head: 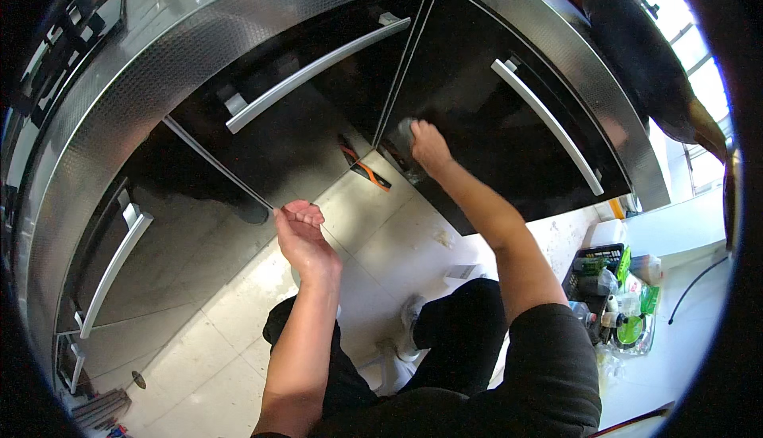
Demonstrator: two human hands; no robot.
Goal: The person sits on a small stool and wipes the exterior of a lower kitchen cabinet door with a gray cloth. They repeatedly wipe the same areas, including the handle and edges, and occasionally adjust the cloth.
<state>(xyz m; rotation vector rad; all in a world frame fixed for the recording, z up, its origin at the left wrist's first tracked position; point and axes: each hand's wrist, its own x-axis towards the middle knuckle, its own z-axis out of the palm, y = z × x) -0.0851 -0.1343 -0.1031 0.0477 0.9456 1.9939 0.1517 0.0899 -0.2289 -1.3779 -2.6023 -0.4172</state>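
My right hand (430,147) is closed against the lower part of a glossy black cabinet door (477,158). A small grey pad (406,130), blurred, shows at its fingertips; I cannot tell its material. Palm up, my left hand (304,232) hovers in front of the neighbouring black door (286,152). Its fingers curl loosely and nothing lies in the palm. The thumb tip is close to the metal edge strip (220,167); contact is unclear. Below the corner between the doors, an orange-and-black hand tool (374,177) lies on the floor, mirrored in the door.
Curved metal handles (319,74) (548,125) stick out from the doors under a textured steel counter edge (238,38). At right, a black basket (575,274) stands among bottles and bags. A dark wok (641,50) overhangs the upper right. A drain cover (138,379) sits in the tiled floor (197,372).
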